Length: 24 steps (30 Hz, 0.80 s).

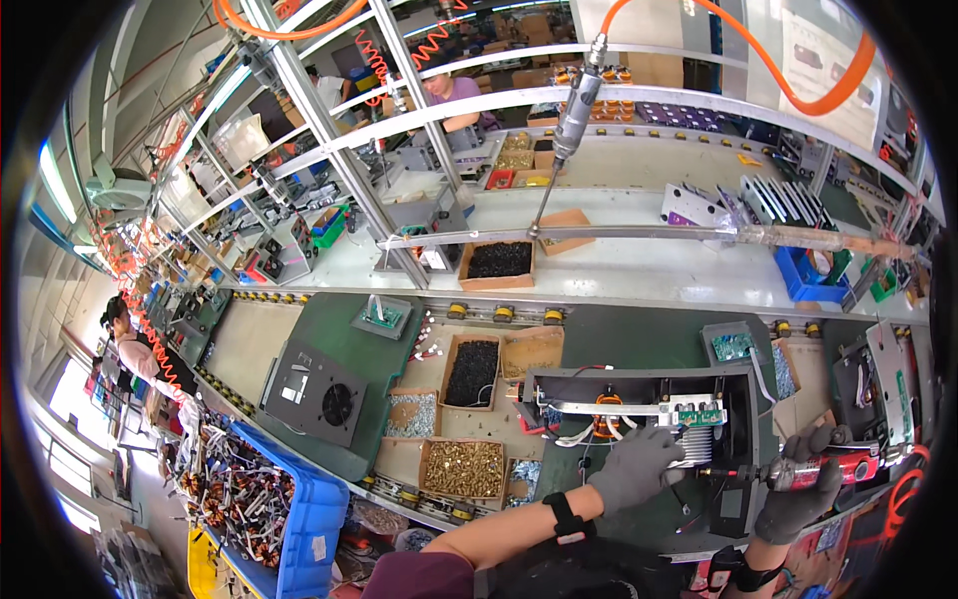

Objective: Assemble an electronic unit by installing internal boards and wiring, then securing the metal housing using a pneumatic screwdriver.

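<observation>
My right hand (798, 499), in a grey glove, is wrapped round a red and silver power screwdriver (823, 473). Its bit points left, toward my left hand. The grey-gloved left hand (637, 469) has its fingers drawn together beside a finned metal heat sink (697, 445); whatever they pinch is hidden. Both hands are at the near side of an open black metal housing (738, 409). Inside it sit a copper-wound coil (607, 415) with white wires and a green circuit board (696, 411).
Left of the housing, cardboard boxes hold brass-coloured fasteners (463, 468) and black screws (471, 373). A black case with a fan (315, 391) lies farther left. Wired parts fill a blue bin (317, 519). Another screwdriver (575, 125) hangs overhead. Other people work beyond the line.
</observation>
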### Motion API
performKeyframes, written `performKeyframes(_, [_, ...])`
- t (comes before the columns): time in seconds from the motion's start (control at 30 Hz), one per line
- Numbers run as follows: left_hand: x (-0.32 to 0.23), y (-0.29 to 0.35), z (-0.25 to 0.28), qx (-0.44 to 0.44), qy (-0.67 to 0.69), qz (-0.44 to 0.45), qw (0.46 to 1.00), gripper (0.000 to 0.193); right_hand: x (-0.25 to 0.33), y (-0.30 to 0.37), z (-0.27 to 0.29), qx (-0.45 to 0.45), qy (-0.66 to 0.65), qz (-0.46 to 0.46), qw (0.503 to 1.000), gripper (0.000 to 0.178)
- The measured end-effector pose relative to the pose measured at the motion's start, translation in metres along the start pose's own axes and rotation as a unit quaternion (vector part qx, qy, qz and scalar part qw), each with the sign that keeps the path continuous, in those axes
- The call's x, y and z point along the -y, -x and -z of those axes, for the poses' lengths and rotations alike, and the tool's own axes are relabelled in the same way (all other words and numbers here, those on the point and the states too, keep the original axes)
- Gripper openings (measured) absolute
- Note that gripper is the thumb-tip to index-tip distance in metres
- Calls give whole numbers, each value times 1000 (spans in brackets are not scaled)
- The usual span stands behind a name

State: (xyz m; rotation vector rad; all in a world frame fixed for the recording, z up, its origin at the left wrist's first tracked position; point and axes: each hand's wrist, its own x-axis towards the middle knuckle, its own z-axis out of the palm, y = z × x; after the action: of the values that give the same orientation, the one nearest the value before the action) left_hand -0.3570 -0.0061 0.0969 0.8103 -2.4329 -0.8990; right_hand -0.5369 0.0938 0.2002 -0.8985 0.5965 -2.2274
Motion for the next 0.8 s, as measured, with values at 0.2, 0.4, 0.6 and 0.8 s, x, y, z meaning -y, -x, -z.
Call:
performKeyframes(0.2, [-13,-10,-23,290,-294,-144,899,24,3,4,22,-108,24,20,994,42])
performKeyframes(0.4, [-23,-14,-37,428,-395,-215,784,20,22,7,39,-95,41,33,994,42])
performKeyframes(0.6, [14,-40,-43,671,-54,-133,728,30,37,13,62,-83,-5,-12,996,36])
performKeyframes(0.8, [19,-60,-50,745,91,32,660,34,39,11,69,-64,-37,4,997,34])
